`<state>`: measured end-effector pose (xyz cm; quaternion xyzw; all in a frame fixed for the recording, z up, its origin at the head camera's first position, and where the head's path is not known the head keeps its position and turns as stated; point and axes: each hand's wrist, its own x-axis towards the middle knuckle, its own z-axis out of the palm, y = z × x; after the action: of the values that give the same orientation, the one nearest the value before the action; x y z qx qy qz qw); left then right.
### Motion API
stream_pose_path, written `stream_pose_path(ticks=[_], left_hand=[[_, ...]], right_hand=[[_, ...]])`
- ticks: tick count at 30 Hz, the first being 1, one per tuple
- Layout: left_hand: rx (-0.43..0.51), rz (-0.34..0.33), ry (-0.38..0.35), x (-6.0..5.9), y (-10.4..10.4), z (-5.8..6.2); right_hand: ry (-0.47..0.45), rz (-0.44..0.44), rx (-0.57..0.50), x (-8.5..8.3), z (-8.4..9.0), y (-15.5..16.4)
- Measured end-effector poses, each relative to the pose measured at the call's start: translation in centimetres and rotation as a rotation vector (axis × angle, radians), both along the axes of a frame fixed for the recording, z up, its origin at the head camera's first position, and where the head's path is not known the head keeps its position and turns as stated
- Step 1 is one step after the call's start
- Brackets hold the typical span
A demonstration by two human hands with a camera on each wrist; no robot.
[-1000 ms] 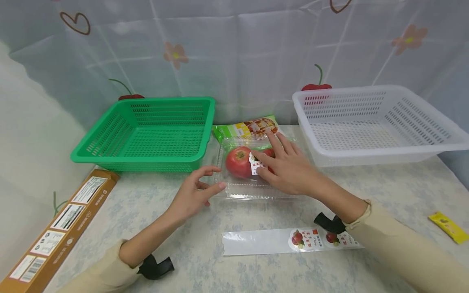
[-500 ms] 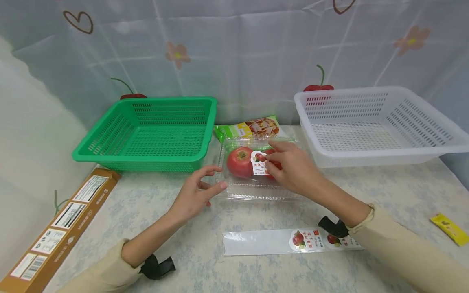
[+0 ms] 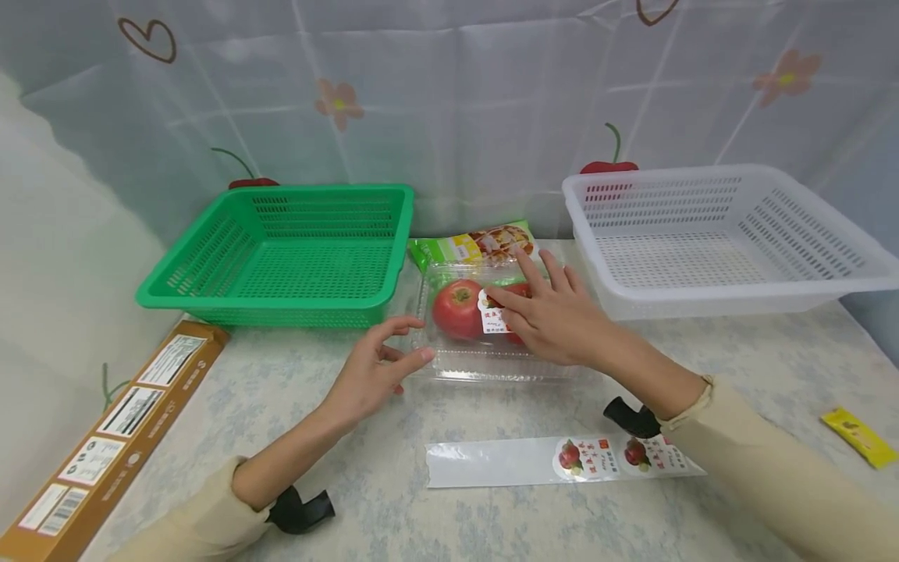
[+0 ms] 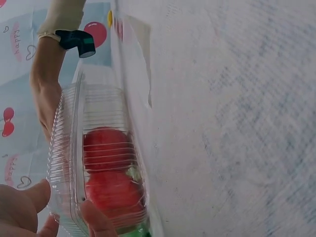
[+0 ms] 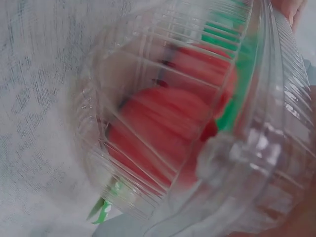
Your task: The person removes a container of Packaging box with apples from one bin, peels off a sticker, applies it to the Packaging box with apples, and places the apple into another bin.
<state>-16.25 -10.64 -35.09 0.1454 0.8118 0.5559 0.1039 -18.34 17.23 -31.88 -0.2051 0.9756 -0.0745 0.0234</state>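
Pressing flat on clamshell [image 3: 485,328] lid, right hand [image 3: 555,316] now spreads fingers over sticker [image 3: 492,316] it pinched half a second ago; label looks stuck down. Left hand [image 3: 375,375], loosely curled, thumb and fingertips steady box's left edge on table [image 3: 393,484] between baskets. Count: two tomatoes [image 3: 456,310], two baskets, green [image 3: 281,257] and white [image 3: 716,238], one sticker strip [image 3: 562,460].

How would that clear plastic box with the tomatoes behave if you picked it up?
The clear box looks thin and ribbed, so it would probably flex when squeezed. Its glossy plastic may be slippery. The two round tomatoes would likely weigh it down and could shift if it is tilted.
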Motion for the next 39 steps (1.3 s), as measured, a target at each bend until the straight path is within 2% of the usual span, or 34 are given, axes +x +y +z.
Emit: stream_pose_path(ticks=[3, 7, 11, 15, 18, 21, 24, 29, 36, 39], left_hand=[[0.001, 0.004, 0.004, 0.0, -0.2, -0.1], [0.006, 0.003, 0.010, 0.0, -0.1, -0.1], [0.009, -0.007, 0.016, -0.1, 0.2, -0.1], [0.011, 0.007, 0.001, -0.2, 0.2, -0.1], [0.007, 0.021, -0.003, -0.2, 0.1, -0.2], [0.014, 0.021, 0.005, -0.2, 0.0, -0.2], [0.023, 0.019, 0.009, -0.3, 0.0, -0.2], [0.024, 0.024, 0.010, -0.2, 0.1, -0.2], [0.021, 0.027, 0.009, -0.1, 0.1, -0.1], [0.021, 0.030, 0.009, -0.1, 0.1, -0.1]], right_hand=[[-0.002, 0.050, -0.007, -0.2, 0.0, -0.2], [0.039, 0.123, -0.051, -0.3, 0.0, -0.2], [0.041, 0.077, -0.084, -0.1, -0.2, -0.1], [0.032, 0.014, -0.043, 0.0, -0.3, -0.3], [0.062, -0.002, -0.032, -0.1, -0.4, -0.6], [0.125, -0.010, -0.104, -0.1, -0.7, -0.7], [0.227, 0.001, -0.242, -0.2, -1.1, -0.5], [0.369, 0.066, -0.403, -0.1, -1.7, 0.1], [0.388, 0.140, -0.477, 0.0, -1.9, 0.6], [0.352, 0.115, -0.427, 0.2, -1.7, 0.5]])
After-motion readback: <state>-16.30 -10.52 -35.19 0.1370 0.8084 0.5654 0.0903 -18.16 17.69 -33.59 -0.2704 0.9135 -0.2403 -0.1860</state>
